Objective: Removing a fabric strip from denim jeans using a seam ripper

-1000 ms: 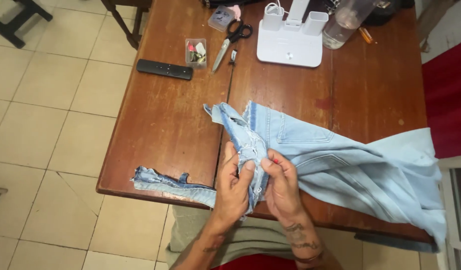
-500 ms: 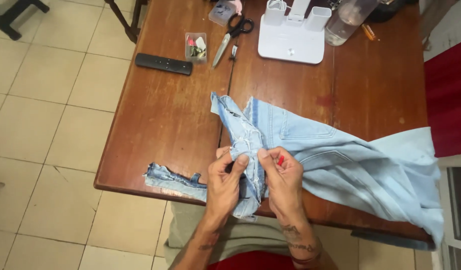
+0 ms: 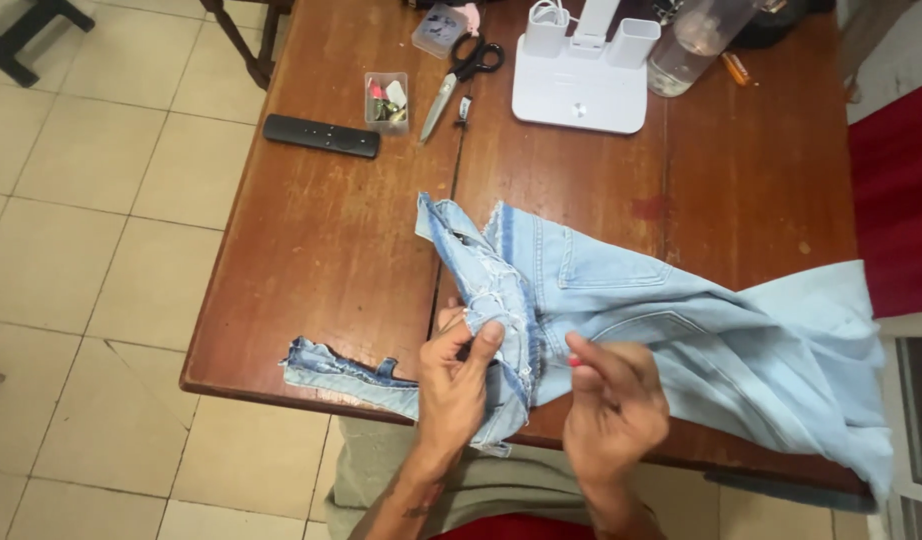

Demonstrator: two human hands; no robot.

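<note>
Wooden table [image 3: 321, 250] over pale floor tiles; a pair of light blue jeans [image 3: 681, 340] lies across its near right part, one end hanging off the right edge. A frayed denim strip [image 3: 336, 368] trails along the near edge, left of the hands.

Left hand [image 3: 459, 385] — closed, thumb and fingers pinching the worn, frayed seam of the jeans at the near edge. Right hand [image 3: 613, 405] — fingers curled, pinching something small with a red tip [image 3: 573, 361]; too small to identify.

Change over the last second: both hands were pressed together on the seam; now the right hand has drawn away to the right and sits apart from the fold, while the left has kept its hold. Judgement: work on the seam is under way, the right hand pulling clear between passes.

Far edge of the table: scissors [image 3: 464, 68], small clear box [image 3: 386, 100] of bits, black remote [image 3: 321, 135], white stand [image 3: 583, 75], clear bottle [image 3: 693, 45] — the last cut off at the top of the frame. Any thread between the hands is not discernible.
</note>
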